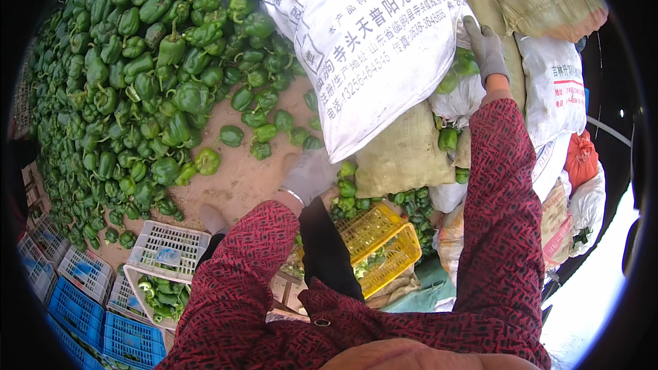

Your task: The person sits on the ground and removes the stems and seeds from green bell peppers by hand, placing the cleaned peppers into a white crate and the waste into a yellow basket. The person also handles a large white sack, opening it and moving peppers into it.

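Note:
A large white woven sack [380, 46] with printed writing lies before me, tilted, over the edge of a pile of green bell peppers [149, 77]. My gloved left hand [310, 174] is at the sack's lower corner, its fingers partly hidden at the edge. At the sack's right edge, my gloved right hand [483, 49] grips the white fabric. Some green peppers show just below that hand, beside a smaller white bag [458, 100]. Loose peppers lie on the bare floor [241, 174] left of my left hand.
Filled sacks [552, 82] are stacked along the right, with a red bag [582, 159] among them. A yellow plastic crate [383, 246] lies tipped near my legs. A white crate [167, 252] holding peppers stands at lower left, near blue crates [77, 308]. A yellowish woven sack [406, 154] lies below the white one.

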A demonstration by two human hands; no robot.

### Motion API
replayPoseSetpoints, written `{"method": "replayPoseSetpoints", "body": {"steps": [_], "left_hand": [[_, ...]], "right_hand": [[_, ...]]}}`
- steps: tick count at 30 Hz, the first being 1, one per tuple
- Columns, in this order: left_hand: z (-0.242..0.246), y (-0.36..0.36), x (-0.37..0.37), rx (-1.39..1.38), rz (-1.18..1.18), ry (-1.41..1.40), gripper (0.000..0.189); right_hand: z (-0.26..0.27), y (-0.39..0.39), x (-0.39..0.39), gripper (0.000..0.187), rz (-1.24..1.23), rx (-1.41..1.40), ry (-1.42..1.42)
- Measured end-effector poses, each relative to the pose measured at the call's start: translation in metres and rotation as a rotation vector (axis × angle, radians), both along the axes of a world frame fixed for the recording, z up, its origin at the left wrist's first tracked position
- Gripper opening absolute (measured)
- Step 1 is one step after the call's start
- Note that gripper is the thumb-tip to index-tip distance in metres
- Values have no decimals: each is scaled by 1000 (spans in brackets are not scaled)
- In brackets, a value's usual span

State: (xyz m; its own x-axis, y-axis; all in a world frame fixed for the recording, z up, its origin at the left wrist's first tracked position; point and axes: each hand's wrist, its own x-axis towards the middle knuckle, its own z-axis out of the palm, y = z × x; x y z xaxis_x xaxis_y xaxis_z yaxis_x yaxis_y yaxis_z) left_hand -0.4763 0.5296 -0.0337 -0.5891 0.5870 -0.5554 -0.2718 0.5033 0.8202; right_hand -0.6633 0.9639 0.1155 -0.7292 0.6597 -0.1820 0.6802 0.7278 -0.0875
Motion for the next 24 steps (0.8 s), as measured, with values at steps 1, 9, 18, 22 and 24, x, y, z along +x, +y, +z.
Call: {"method": "replayPoseSetpoints", "body": {"steps": [1,9,18,22,24], "left_hand": [[1,4,2,-37,-40,-6,35],[-28,51,5,-204,-227,-25,38],[-57,61,-4,-165,-358,-84,34],[-43,29,1,14,-221,-139,32],[-42,17,3,141,-119,-181,32]], "right_hand": [[7,1,-6,91,13,38,-100],[-12,35,-93,97,308,-430,-155],[-26,56,-95,94,217,-478,-272],[-31,50,-99,94,187,-273,-337],[-31,44,-93,93,178,-133,-352]]}}
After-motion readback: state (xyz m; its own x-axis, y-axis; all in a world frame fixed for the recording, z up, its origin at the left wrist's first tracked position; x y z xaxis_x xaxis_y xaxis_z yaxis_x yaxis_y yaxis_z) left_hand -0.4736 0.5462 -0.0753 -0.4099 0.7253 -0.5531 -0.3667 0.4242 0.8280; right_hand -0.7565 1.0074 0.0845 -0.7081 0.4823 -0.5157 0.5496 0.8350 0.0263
